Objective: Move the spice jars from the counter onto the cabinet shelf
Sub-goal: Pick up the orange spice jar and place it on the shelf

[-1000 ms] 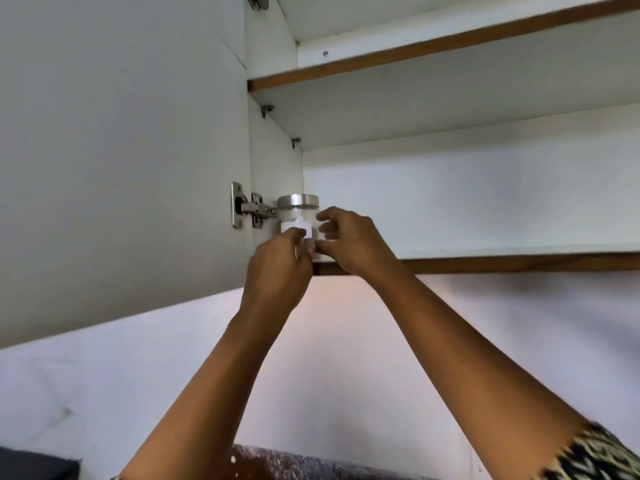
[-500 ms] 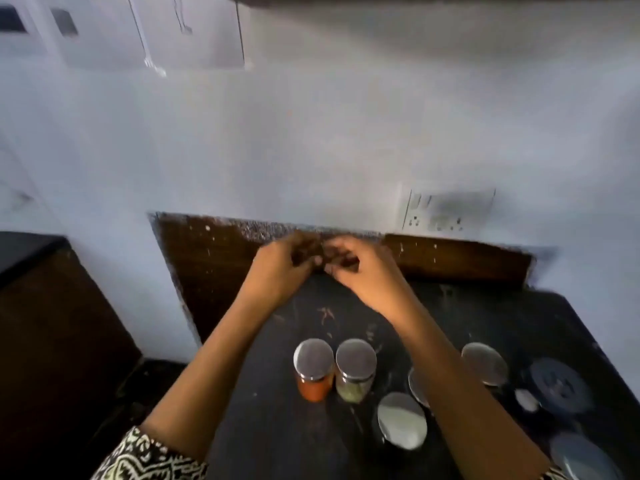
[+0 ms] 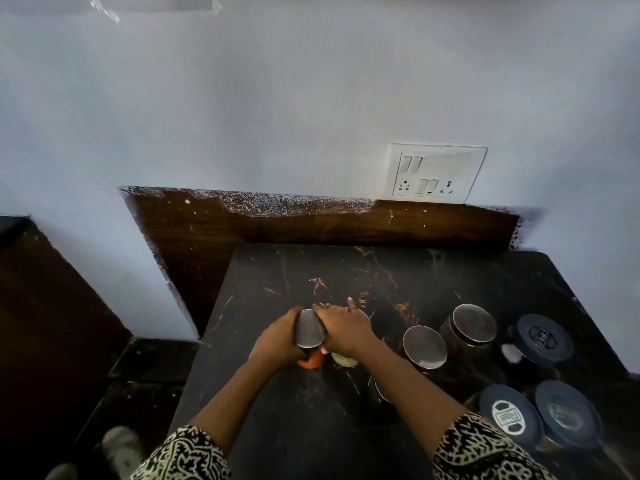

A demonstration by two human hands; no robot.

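Both hands are down on the dark counter. My left hand wraps the left side of a jar of orange spice with a silver lid. My right hand lies over the same lid and over the neighbouring jar of pale green spice, whose lid is hidden. Two more silver-lidded jars stand to the right, one near my right forearm and a darker one behind it. The cabinet shelf is out of view.
Three dark-lidded containers crowd the counter's right end. Another jar is partly hidden under my right forearm. A switch and socket plate sits on the white wall above the brown wooden backsplash. Left of the counter is a gap.
A second ago both hands set a white-labelled jar on the cabinet shelf. My view has since dropped to the counter, and the hands have come down onto the orange and green jars.
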